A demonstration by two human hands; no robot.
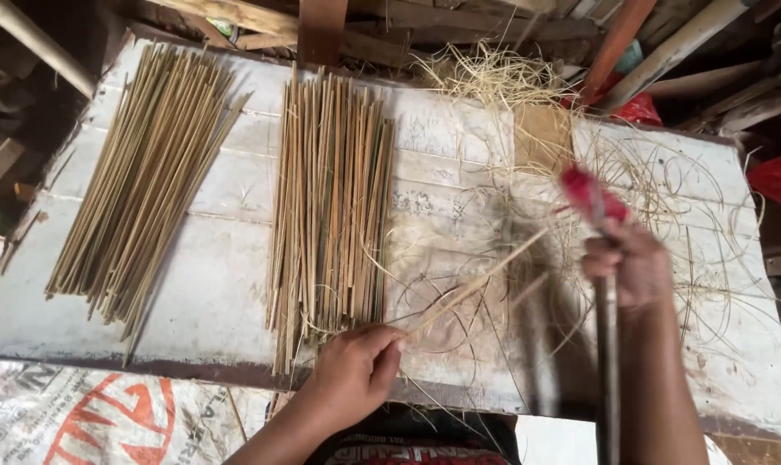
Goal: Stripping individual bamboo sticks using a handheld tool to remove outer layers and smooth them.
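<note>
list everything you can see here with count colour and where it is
bamboo strip bundles: two, tan and greenish, side by side on the left and middle of the board
single strip: one, pale tan, between the two hands
shavings: loose heap, straw-coloured, far edge and right side
board: one, worn white, under everything
printed sack: one, white with orange, lower left
knife: one, red handle, blurred, right
left hand: pinching the strip
right hand: gripping the knife

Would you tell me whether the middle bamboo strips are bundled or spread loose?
Loose: the middle bamboo strips lie side by side, flat on the white board, no tie visible.
</note>
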